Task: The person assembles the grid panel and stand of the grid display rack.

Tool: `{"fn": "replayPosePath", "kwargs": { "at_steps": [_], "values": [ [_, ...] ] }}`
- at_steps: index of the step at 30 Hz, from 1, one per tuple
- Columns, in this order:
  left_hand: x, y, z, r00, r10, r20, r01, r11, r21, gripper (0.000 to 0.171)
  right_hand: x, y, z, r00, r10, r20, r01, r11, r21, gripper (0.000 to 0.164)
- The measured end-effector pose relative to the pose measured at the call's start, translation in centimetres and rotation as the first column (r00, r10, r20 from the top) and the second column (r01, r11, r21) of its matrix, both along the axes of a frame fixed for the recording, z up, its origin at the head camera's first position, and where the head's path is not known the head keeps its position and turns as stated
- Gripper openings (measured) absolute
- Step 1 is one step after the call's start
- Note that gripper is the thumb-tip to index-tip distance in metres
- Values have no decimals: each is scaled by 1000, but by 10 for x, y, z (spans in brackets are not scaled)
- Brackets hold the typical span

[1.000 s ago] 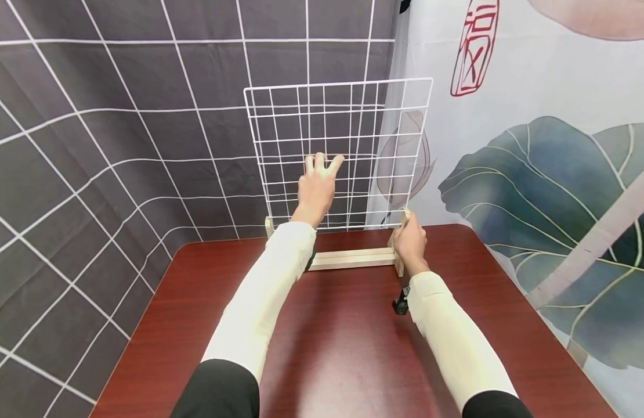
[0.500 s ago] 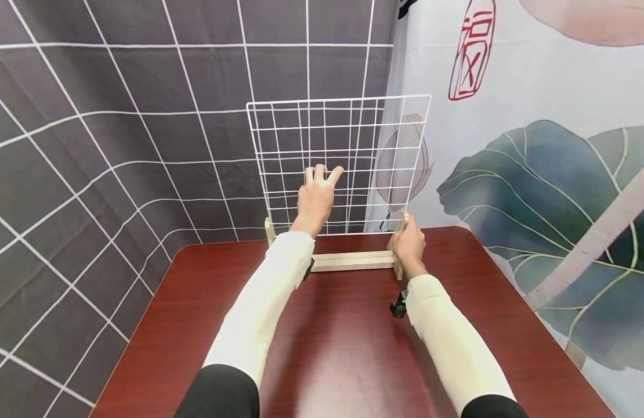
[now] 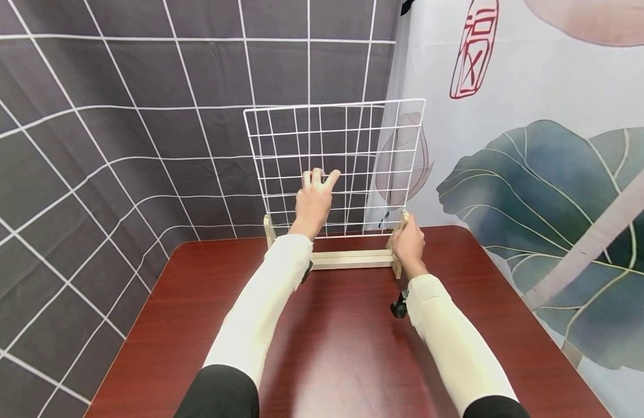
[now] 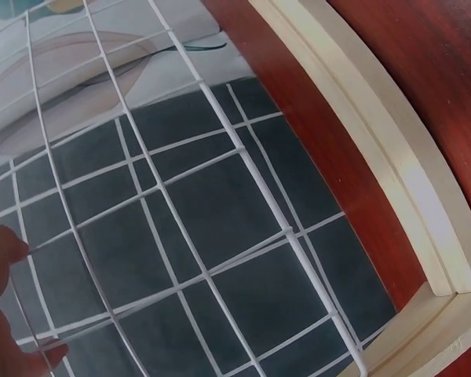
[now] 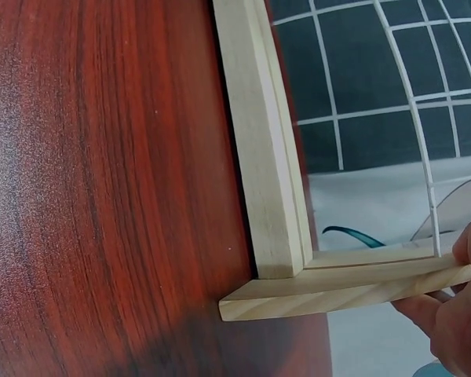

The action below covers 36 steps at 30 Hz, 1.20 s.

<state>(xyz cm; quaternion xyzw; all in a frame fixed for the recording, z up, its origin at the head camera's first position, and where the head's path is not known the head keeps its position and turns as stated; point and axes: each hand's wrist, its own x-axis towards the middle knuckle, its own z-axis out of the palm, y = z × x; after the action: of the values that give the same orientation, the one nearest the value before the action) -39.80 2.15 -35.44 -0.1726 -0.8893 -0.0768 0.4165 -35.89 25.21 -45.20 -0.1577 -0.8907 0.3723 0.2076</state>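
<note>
A white wire grid panel [image 3: 332, 105] stands nearly upright in a pale wooden stand [image 3: 353, 259], its bottom edge a little above the stand's crossbar. My left hand [image 3: 314, 203] holds the grid near its middle, fingers hooked at the wires. Those fingers [image 4: 4, 251] show at the left edge of the left wrist view. With my right hand [image 3: 408, 241] I grip the stand's right side piece [image 5: 337, 302]. In the right wrist view, a lower corner of the grid meets that piece beside my fingers. Part of the crossbar is hidden behind my left forearm.
The stand rests near the far edge of a reddish-brown table [image 3: 332, 348]. Behind it hangs a dark cloth [image 3: 144, 75] with white grid lines. A white cloth [image 3: 431, 64] with a leaf print hangs at the right. Both wrists carry small black cameras.
The wire grid has come down together with my left hand, mostly in the first half second. Lately its top right corner has shifted slightly left. My right hand keeps its grip on the stand.
</note>
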Motion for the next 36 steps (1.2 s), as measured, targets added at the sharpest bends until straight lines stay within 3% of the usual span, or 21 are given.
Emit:
{"fn": "replayPosePath", "kwargs": {
  "at_steps": [7,11,14,18,23,31,36],
  "values": [
    [1,2,1,999,-25,-29,25,999,-20,41,1,5,2,999,32,2,-32,999,-1,53],
    [1,3,0,1000,-12,-6,12,999,-34,41,1,14,6,993,116,1,-116,993,17,53],
    [1,3,-2,1000,-7,-9,7,999,-37,41,-1,20,15,981,186,-53,-185,983,20,56],
    [0,4,-4,999,-4,-42,2,999,-33,40,-7,22,39,956,213,-204,-218,976,-5,61],
    [0,5,-5,998,-2,-63,0,1000,-28,40,-14,20,77,916,162,-367,-168,986,16,66],
    [2,4,-4,1000,-6,-23,5,999,-43,39,-18,6,125,890,111,-443,-110,994,27,88],
    [2,4,-3,1000,-6,-25,5,999,-42,41,-19,-2,147,904,74,-421,-55,997,56,99]
  ]
}}
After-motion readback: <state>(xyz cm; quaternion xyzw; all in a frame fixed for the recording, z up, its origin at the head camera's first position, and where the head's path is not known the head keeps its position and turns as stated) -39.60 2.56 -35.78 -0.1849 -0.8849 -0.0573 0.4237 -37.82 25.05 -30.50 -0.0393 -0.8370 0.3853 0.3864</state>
